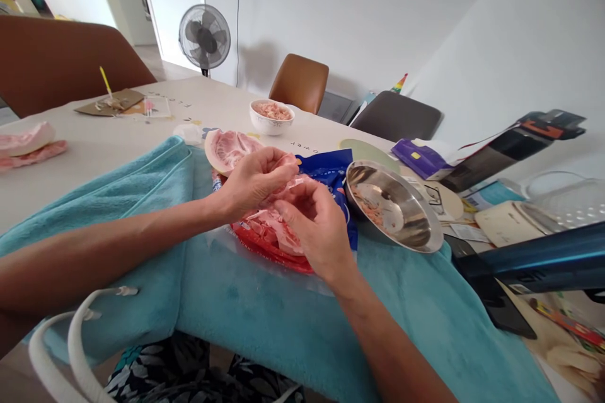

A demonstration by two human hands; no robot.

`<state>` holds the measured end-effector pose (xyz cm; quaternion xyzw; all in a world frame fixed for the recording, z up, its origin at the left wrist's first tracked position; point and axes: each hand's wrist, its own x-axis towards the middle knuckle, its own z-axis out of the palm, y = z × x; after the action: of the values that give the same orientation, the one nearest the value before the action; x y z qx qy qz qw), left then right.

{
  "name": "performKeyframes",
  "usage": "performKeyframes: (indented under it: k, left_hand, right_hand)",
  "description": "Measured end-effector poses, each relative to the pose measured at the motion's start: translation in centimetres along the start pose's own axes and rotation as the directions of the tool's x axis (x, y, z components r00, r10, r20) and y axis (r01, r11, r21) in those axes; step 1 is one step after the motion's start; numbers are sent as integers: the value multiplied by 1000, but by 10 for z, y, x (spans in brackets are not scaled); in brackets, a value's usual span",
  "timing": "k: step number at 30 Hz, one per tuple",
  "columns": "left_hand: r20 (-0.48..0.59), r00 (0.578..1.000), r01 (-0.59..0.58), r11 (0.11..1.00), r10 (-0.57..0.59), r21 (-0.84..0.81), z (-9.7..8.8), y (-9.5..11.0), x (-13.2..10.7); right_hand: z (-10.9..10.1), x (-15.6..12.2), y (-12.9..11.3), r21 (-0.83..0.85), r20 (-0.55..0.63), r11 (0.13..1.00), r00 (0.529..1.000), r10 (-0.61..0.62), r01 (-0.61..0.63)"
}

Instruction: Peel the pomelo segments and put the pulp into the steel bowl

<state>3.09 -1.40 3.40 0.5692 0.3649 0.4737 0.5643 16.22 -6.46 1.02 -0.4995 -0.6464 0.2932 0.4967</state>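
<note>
Pomelo piece [280, 194] pinched between my left grip [255, 182] and right grip [324, 227]; steel bowl [404, 195] sits right, nearer the latter.

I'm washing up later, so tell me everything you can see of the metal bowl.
The metal bowl is round, silvery and shiny, like steel, with a broad rim. It sits open side up on the teal towel, to the right of the right hand, which does not touch it. Orange-pink scraps lie inside on the side nearer that hand; much of the inside is bare. Blue plastic lies alongside, though whether they touch is unclear.
</note>
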Motion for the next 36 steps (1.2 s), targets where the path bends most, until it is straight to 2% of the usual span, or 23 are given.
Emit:
performKeyframes:
  k: [2,5,9,13,15,17,19,21,24,27,28,29,31,33,35,36]
  left_hand:
    - [36,999,-6,998,3,70,-2,1,0]
    - [137,990,3,991,-21,132,-6,0,1]
    - [255,967,-26,982,-22,186,-9,-3,1]
    - [258,966,-17,986,-27,168,-8,-3,0]
    - [201,979,-48,982,10,182,-6,-4,-2]
    - [97,990,-119,966,99,230,-4,-7,-3]
    - [-7,983,-176,946,185,271,-2,-11,-4]
    - [-69,974,-190,948,214,256,1,-14,-4]
    - [-136,982,-110,981,132,159,3,-12,1]
    - [-232,973,13,997,4,73,-1,-4,8]
    - [-241,970,-34,999,40,28,-4,-1,10]
    - [-218,975,-54,998,43,-45,-6,2,12]
    - [-138,990,-23,978,-6,-209,-10,6,14]
    - [47,990,138,927,-129,-349,-12,6,16]
    - [223,952,289,864,-212,-413,-14,4,18]
    - [276,934,331,840,-227,-429,-15,3,19]
  right_hand:
    - [-6,1,-3,-11,98,995,990,103,-103]
    - [-15,1,-5,-52,202,992,972,125,-116]
    - [-19,1,-1,-60,277,998,961,-10,28]
    - [-14,-2,4,-186,271,954,945,-181,236]
    - [-10,-2,8,-286,219,900,937,-273,329]
    - [-5,-2,11,-393,161,835,923,-349,385]
    - [-1,-1,14,-480,114,778,908,-402,405]
    - [4,0,15,-537,87,740,899,-429,405]
    - [12,-5,9,-554,111,691,864,-491,464]
    - [13,-10,-3,-512,188,616,778,-600,599]
    - [11,-10,-7,-513,173,613,772,-611,601]
    - [7,-9,-10,-505,130,629,772,-622,591]
    - [-3,-5,-13,-508,-3,741,860,-510,438]
    - [-12,-1,-10,-465,-50,799,890,-452,380]
    - [-16,2,-6,-415,-34,824,899,-437,385]
    - [-16,2,-3,-394,-23,830,899,-437,394]
